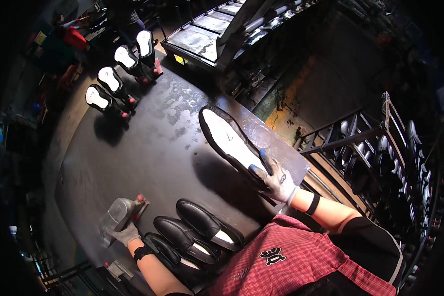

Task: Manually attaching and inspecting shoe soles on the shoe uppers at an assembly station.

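Observation:
My right hand (279, 183), in a pale glove with blue fingertips, grips a black shoe upper (203, 124) by its near end. Its white insole faces up, and it is held above the table, casting a shadow. At the lower left, my left hand (127, 233), gloved too, is closed on a grey shoe last (119, 211) with a red knob on its far side. Between my arms, black slip-on shoes (196, 224) lie side by side, toes pointing away from me.
The dark metal table (148, 163) fills the middle. Along its far left edge stand several black uppers (111, 80) with white undersides and red knobs. A metal-framed conveyor (202, 37) lies beyond. A rack of shoes (380, 133) stands at right. A person in red (75, 37) is far left.

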The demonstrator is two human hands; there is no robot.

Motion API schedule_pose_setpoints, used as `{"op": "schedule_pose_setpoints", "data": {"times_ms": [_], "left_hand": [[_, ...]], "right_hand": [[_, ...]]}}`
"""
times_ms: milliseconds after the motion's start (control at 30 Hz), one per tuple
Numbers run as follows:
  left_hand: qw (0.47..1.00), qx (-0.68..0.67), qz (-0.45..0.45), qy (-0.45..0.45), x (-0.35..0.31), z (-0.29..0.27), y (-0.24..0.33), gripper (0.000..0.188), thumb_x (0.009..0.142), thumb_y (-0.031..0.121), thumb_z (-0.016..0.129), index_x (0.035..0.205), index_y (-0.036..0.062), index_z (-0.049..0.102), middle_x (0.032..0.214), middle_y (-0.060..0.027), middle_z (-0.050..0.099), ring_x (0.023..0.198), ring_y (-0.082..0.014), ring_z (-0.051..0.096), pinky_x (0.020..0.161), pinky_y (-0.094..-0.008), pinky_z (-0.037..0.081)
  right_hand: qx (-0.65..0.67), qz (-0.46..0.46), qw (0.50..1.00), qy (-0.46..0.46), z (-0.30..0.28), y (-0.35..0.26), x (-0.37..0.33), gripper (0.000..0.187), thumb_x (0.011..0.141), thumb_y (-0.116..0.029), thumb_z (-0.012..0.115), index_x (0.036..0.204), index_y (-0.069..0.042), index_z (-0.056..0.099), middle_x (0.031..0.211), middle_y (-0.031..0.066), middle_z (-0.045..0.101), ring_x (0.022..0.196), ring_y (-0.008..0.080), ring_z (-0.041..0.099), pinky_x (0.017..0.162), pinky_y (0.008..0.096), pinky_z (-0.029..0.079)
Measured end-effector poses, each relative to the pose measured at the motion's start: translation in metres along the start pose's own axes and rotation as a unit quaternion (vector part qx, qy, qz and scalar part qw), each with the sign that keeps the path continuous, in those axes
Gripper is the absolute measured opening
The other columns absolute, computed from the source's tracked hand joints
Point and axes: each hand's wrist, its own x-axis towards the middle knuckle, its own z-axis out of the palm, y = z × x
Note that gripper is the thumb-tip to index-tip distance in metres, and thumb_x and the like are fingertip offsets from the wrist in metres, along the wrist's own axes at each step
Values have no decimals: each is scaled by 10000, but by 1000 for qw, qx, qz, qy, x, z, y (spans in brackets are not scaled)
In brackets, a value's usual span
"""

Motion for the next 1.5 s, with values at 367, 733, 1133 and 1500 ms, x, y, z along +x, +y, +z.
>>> {"op": "schedule_pose_setpoints", "data": {"times_ms": [367, 733, 1133, 1500], "left_hand": [[973, 43, -145, -171, -81, 25, -113, 827, 857, 501, 680, 1473, 63, 343, 1483, -161, 391, 1375, -354, 368, 1152, -557, 333], [849, 253, -258, -386, -205, 37, -269, 749, 782, 411, 788, 1375, 68, 485, 1241, -65, 561, 1117, -221, 549, 925, -396, 484], [644, 543, -424, -332, -301, -39, -197, 527, 929, 514, 602, 969, -11, 617, 828, -142, 695, 595, -208, 673, 503, -279, 549], [771, 366, -521, -25, -288, -189, -188, 910, 833, 740, 557, 1287, -39, 430, 948, -223, 658, 802, -347, 656, 704, -391, 555]], "right_hand": [[44, -148, 988, 26, 64, -70, 256, 1064, 770, -630, 675, 1556, -82, 215, 1589, 232, 221, 1465, 434, 203, 1190, 502, 203], [0, 5, 984, -176, -31, -33, 55, 948, 712, -389, 758, 1537, -284, 303, 1134, 289, 533, 959, 425, 626, 839, 490, 530], [24, 178, 976, -126, -59, -8, -27, 1068, 688, -457, 782, 1537, -68, 264, 1157, 287, 554, 1073, 434, 573, 889, 468, 494], [346, 335, 863, -154, 34, 58, -160, 749, 872, -333, 667, 1469, -14, 346, 1202, 198, 638, 1153, 283, 613, 995, 389, 482]]}}
